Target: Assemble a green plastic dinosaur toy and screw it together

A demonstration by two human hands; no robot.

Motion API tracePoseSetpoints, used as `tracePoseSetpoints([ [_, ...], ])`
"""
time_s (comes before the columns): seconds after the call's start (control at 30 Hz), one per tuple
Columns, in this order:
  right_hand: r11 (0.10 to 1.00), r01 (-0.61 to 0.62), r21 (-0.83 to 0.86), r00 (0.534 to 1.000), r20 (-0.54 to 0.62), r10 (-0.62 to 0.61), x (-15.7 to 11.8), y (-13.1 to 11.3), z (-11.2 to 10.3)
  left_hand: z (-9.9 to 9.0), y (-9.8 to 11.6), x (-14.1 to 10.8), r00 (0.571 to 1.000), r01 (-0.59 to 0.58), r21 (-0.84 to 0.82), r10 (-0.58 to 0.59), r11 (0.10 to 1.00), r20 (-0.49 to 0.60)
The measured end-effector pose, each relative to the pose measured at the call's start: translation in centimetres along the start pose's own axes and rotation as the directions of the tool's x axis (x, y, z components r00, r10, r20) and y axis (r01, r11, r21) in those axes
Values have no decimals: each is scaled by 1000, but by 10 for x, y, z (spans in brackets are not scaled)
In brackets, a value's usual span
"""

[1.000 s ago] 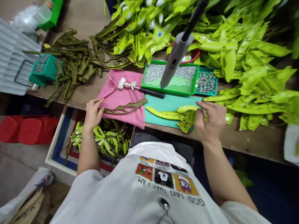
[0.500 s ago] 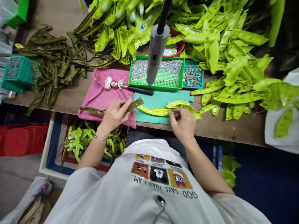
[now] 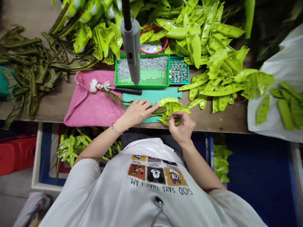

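My left hand [image 3: 138, 114] reaches over the work mat with its fingers long and nearly straight, holding a dark olive-green plastic strip [image 3: 161, 109] against a lime-green moulded plastic piece [image 3: 170, 105]. The strip's tail runs back under the hand to the left. At the lime-green piece's near right edge, my right hand [image 3: 183, 126] is closed, thumb and index finger pinching it. Whether something small also sits between those fingertips is unclear. Underneath lies a teal foam mat [image 3: 151, 93]. A black-handled tool [image 3: 129, 90] rests along the mat's far left edge.
A grey hanging power screwdriver [image 3: 131, 52] points down over a green tray of metal pins [image 3: 142, 85]. Beside it sits a teal tray of round metal bits [image 3: 179, 72]. Lime-green parts [image 3: 220, 85] pile up right, olive strips [image 3: 35, 75] left. A pink towel [image 3: 92, 104] lies left.
My left hand has moved right, bringing the olive strip onto the lime-green piece. That piece now shows its wider, hollow side. The whole view has shifted sideways.
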State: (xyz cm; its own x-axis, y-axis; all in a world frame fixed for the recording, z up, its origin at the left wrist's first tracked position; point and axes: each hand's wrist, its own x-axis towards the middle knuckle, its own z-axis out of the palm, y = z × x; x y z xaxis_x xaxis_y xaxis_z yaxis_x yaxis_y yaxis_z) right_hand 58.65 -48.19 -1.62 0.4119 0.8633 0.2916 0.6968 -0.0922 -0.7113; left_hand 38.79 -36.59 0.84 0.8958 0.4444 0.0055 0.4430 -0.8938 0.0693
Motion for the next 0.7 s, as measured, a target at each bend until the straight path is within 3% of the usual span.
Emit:
tracePoseSetpoints([
  [0.23,965,214,-153,972,133,-195,6,6,7,1,7,-2,998,59,-29,-58,998,27],
  [0.47,923,320,-214,946,122,-300,5,8,11,9,16,-5,991,128,-127,-131,984,-19],
  [0.7,890,366,-271,928,183,-325,8,14,16,24,25,-4,978,178,-193,-195,965,-70],
])
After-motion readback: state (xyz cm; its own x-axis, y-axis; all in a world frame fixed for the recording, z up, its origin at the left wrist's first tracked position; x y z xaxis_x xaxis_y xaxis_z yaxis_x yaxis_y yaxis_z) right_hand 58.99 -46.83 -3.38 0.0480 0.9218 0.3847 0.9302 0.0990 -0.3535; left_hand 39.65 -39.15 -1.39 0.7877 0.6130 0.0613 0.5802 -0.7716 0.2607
